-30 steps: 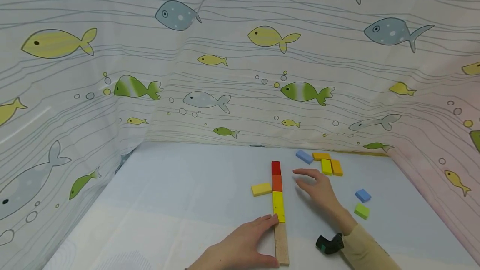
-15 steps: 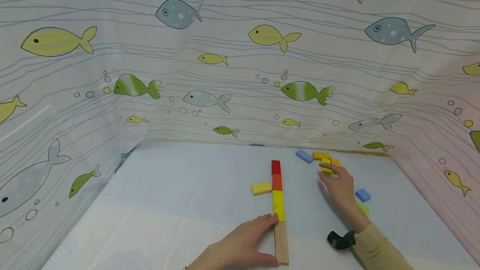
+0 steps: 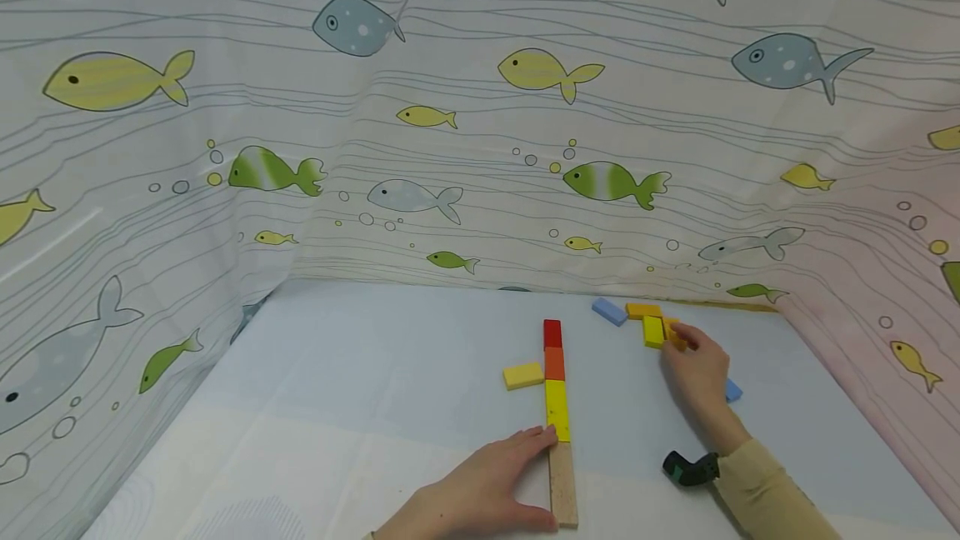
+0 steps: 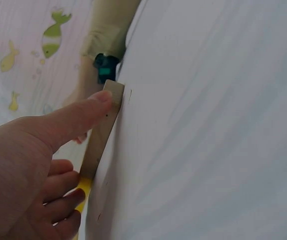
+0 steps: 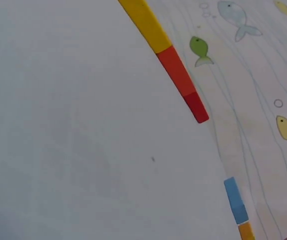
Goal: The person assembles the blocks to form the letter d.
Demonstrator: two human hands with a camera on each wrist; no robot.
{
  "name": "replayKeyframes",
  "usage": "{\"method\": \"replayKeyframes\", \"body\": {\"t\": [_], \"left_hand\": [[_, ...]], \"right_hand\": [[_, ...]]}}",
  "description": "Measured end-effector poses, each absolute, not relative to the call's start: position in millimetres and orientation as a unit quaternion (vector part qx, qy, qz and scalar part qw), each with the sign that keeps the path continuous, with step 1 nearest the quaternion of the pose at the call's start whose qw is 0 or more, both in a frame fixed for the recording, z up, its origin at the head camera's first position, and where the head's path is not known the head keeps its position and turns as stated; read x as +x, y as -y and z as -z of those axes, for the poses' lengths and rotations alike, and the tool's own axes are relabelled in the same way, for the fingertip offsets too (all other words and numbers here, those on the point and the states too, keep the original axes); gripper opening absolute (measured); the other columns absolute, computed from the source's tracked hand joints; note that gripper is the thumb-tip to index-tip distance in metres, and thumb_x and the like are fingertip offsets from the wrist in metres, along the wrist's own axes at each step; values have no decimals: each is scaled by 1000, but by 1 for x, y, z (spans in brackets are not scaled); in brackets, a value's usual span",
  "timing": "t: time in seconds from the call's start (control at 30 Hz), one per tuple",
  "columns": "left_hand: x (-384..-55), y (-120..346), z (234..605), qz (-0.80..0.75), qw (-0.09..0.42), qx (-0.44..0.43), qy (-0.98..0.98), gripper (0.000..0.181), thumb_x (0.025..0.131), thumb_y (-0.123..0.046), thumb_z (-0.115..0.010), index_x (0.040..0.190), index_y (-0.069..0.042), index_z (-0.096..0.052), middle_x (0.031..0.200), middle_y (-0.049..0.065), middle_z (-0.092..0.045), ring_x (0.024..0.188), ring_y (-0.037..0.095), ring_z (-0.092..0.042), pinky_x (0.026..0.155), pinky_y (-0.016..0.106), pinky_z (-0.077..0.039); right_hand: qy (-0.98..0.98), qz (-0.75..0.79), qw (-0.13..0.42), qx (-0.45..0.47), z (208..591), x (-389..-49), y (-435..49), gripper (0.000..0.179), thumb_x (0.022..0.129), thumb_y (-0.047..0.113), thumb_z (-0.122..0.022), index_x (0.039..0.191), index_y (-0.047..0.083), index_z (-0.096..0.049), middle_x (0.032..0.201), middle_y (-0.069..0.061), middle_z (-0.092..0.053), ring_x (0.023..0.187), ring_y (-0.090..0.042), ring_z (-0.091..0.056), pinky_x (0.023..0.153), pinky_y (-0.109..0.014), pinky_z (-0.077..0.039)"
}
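Observation:
A straight row of blocks runs away from me: a plain wooden block, a yellow block, an orange-red block and a red block. My left hand lies along the row's left side, thumb by the wooden block's near end and fingertips at its join with the yellow one. The left wrist view shows the thumb resting on the wooden block. At the back right, my right hand pinches an orange block between thumb and fingers. Only a sliver of that hand enters the right wrist view.
Next to the right fingers lie another yellow block, a second orange block and a blue block. Another blue block is partly hidden by the right hand. A pale yellow block touches the row's left side. Fish-printed curtain encloses the table.
My right hand has moved rightward from beside the row, past the yellow block, to the orange block, and its fingers have closed there. The right arm now covers the green block. My left hand stays put.

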State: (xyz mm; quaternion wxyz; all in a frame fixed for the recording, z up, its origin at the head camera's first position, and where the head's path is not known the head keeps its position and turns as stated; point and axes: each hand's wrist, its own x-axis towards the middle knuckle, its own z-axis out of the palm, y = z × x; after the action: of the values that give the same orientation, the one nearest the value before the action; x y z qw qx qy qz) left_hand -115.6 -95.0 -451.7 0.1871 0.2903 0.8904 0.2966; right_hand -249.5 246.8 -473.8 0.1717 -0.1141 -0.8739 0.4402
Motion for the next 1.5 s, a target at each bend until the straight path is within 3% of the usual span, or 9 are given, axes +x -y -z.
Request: {"method": "replayKeyframes", "body": {"t": [0.57, 0.87, 1.5], "left_hand": [[-116, 95, 454, -291, 173, 300, -892, 87, 81, -61, -74, 154, -31, -36, 157, -15, -38, 143, 10, -40, 114, 38, -43], [-117, 95, 455, -295, 175, 299, -891, 87, 81, -62, -73, 154, -32, -36, 157, -16, -38, 143, 10, -39, 114, 38, -42], [-115, 94, 453, -296, 161, 302, -892, 86, 81, -60, -75, 153, -31, -38, 156, -15, -40, 141, 9, -41, 113, 37, -43]], "right_hand": [[875, -427, 155, -166, 483, -258, -257, 50, 94, 21, -62, 136, -5, -55, 132, -28, -58, 120, -42, -52, 106, -59, -41], [875, -424, 160, -171, 484, -259, -257, 50, 94, 21, -63, 134, -9, -54, 130, -32, -58, 123, -45, -46, 107, -62, -30], [863, -429, 182, -197, 482, -259, -254, 46, 93, 18, -66, 129, -10, -57, 119, -33, -62, 118, -46, -46, 100, -60, -30]]}}
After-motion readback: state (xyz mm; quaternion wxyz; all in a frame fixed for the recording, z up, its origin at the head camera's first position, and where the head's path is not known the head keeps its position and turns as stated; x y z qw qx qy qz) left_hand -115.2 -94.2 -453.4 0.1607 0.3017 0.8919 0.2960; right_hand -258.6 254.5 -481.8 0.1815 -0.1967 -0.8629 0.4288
